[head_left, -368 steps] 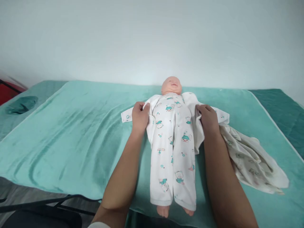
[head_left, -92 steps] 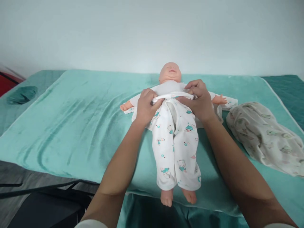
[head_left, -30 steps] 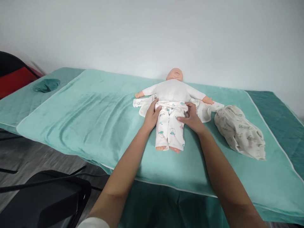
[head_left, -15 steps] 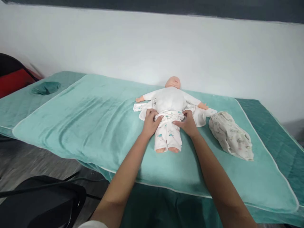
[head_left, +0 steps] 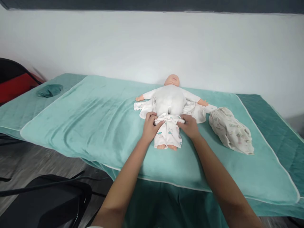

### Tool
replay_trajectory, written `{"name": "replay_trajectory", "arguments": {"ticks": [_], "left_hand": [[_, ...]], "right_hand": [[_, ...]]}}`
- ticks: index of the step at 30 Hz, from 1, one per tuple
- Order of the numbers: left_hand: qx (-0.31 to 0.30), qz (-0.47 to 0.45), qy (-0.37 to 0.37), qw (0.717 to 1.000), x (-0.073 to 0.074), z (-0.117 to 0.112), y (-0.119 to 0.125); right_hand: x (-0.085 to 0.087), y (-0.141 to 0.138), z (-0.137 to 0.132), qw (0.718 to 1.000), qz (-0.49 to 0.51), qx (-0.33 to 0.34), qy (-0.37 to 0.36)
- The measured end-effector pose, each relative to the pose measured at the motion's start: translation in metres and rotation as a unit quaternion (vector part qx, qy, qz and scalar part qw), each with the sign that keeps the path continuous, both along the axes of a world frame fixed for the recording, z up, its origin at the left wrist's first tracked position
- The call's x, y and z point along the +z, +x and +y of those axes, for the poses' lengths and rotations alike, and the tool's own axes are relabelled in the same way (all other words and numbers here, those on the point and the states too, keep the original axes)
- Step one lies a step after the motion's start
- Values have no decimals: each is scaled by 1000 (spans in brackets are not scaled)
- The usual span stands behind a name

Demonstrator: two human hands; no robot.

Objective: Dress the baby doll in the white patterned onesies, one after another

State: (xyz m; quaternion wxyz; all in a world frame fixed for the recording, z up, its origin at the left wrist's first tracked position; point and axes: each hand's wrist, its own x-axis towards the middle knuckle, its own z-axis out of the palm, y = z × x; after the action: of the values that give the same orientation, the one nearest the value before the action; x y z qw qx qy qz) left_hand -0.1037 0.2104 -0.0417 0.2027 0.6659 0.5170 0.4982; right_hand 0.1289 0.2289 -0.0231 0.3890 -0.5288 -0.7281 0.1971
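A baby doll (head_left: pixel 169 98) with a white cloth body lies on its back, head toward the wall and arms spread. Printed white baby pants (head_left: pixel 168 134) cover its legs, with the feet poking out of the cuffs. My left hand (head_left: pixel 150 126) pinches the waistband at one hip. At the other hip, my right hand (head_left: pixel 190 125) grips the same waistband, its thumb on the front. The waistband sits low, below the white belly. Under the doll's back a white printed baby shirt (head_left: pixel 194 111) is spread open, its sleeves out to both sides.
To the right lies a crumpled printed cloth bundle (head_left: pixel 231 130). The green massage table (head_left: pixel 280 126) has a face hole (head_left: pixel 49 90) at its left end and a lighter green cover (head_left: pixel 78 126). A black chair (head_left: pixel 47 199) stands front left, and a white wall (head_left: pixel 106 44) rises behind.
Both hands have drawn the waistband a little down toward the feet, so more of the doll's lower belly shows. The camera view has shifted slightly.
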Motion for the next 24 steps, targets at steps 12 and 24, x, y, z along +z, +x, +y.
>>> {"name": "replay_trajectory", "arguments": {"ticks": [12, 24], "left_hand": [[29, 36, 74, 996, -8, 4, 0], [-29, -25, 15, 999, -6, -55, -8]], "right_hand": [[-10, -13, -82, 998, 54, 25, -1], [-15, -17, -76, 996, 33, -49, -70]]}}
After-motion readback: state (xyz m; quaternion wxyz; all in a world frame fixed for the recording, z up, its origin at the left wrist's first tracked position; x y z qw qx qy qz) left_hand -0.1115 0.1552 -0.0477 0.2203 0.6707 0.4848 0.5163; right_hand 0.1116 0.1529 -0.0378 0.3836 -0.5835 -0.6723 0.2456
